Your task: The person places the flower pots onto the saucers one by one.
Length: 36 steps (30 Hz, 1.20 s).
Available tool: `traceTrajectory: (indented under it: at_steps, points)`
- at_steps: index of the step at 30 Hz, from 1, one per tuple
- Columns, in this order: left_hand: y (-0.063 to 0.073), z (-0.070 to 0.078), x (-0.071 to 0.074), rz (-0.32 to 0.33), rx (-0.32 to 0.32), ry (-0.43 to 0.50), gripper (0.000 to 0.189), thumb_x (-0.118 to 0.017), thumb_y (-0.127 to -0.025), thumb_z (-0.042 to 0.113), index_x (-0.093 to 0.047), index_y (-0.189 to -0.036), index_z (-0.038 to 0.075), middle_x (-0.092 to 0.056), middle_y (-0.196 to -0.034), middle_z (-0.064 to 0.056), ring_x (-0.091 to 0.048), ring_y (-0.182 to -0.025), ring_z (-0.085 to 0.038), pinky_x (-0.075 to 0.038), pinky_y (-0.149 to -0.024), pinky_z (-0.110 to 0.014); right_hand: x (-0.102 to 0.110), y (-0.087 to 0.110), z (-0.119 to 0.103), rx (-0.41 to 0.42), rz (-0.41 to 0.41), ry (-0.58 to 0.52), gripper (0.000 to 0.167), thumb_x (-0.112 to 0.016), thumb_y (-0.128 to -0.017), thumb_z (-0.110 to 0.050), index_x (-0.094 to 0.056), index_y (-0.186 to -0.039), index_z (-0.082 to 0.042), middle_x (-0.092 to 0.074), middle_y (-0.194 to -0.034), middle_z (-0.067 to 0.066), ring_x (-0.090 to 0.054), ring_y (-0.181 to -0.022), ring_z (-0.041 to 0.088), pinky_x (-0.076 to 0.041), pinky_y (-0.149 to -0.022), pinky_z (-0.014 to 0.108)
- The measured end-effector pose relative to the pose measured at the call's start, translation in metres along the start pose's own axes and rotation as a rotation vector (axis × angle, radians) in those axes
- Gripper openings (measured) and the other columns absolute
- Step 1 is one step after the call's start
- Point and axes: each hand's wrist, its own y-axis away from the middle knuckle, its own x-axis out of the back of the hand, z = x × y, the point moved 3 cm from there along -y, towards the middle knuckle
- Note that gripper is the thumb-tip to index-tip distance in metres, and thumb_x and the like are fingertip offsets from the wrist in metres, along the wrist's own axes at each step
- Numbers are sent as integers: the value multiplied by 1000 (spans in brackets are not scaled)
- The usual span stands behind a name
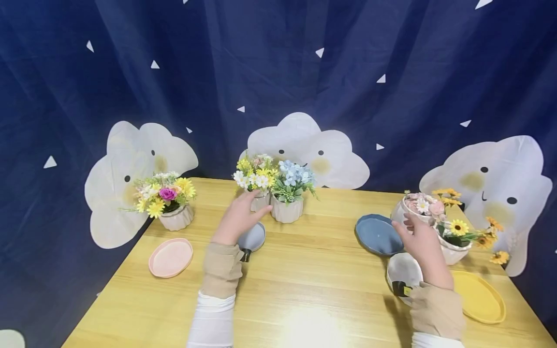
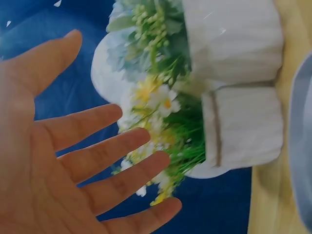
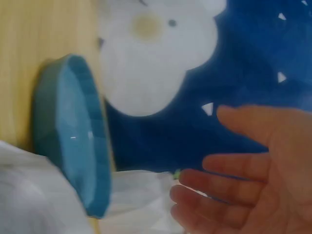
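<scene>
Left hand (image 1: 240, 218) out in front, just left of and nearer than the blue-flower pot (image 1: 287, 211): thumb out, fingers straight and fanned wide, right by the daisy pot (image 1: 259, 200), which stands immediately left of that landmark. Over to the right hand (image 1: 423, 241), well right of it: thumb apart, fingers lightly bent and loose, alongside the pink-rose pot (image 1: 402, 209). Whether either hand's fingertips touch a pot, can't tell!

Edges now: the table's (image 1: 304, 266) far edge runs close behind the blue-flower pot, a dark-blue curtain (image 1: 278, 63) beyond. Bare wood stretches from it rightward to the navy plate (image 1: 377, 235) and nearer too.

Tight quarters far right of it: a sunflower pot (image 1: 454, 252) crowds in front of the pink roses, white plate (image 1: 405, 267) and yellow plate (image 1: 480, 297) nearer. Left of it, a grey plate (image 1: 256, 235) sits by the left wrist; farther left, a magenta-flower pot (image 1: 177, 218) and pink plate (image 1: 170, 257).
</scene>
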Motion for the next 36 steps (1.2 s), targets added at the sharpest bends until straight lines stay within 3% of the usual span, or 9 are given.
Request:
traceTrajectory:
  at_steps: [3, 8, 15, 21, 29, 36]
  points:
    - [-2, 0, -6, 18, -5, 17, 66, -60, -90, 48, -47, -139, 6, -49, -139, -16, -46, -127, -34, -37, -106, -49, -8, -1, 10, -64, 18, 11, 55, -50, -97, -33, -49, -123, 15, -61, -106, 34, -60, -95, 47, -50, -76, 55]
    - [-7, -2, -18, 37, -23, 18, 61, -62, -91, 40, -49, -135, 1, -51, -137, -17, -47, -127, -34, -37, -107, -46, -19, -5, 25, -149, -24, 31, 53, -50, -97, -31, -50, -120, 17, -63, -103, 33, -58, -93, 49, -48, -76, 55]
    - [-11, 0, -39, 7, -12, 23, 61, -63, -91, 40, -49, -135, 0, -51, -136, -19, -50, -123, -34, -41, -104, -45, -27, -9, 38, -196, -109, 72, 49, -52, -94, -25, -52, -117, 19, -57, -110, 37, -53, -99, 52, -45, -82, 58]
    - [-16, 5, -58, 90, -60, -22, 60, -67, -88, 39, -54, -127, -4, -61, -119, -22, -60, -107, -34, -50, -94, -43, -29, -9, 42, -188, -110, 107, 42, -54, -93, -20, -56, -111, 18, -56, -111, 38, -51, -101, 55, -42, -86, 60]
    - [-23, 9, -71, 120, 47, 3, 57, -68, -86, 41, -55, -121, -3, -62, -110, -19, -61, -97, -32, -53, -86, -45, -31, -11, 47, -205, -97, 101, 36, -56, -89, -15, -58, -106, 17, -56, -109, 39, -48, -101, 58, -39, -88, 61]
    - [-28, 10, -81, 137, 116, 35, 71, -68, -86, 43, -46, -131, -8, -56, -124, -23, -54, -115, -37, -47, -98, -47, -31, -11, 47, -163, -110, 108, 30, -59, -86, -12, -61, -96, 16, -60, -98, 37, -52, -93, 56, -39, -84, 61]
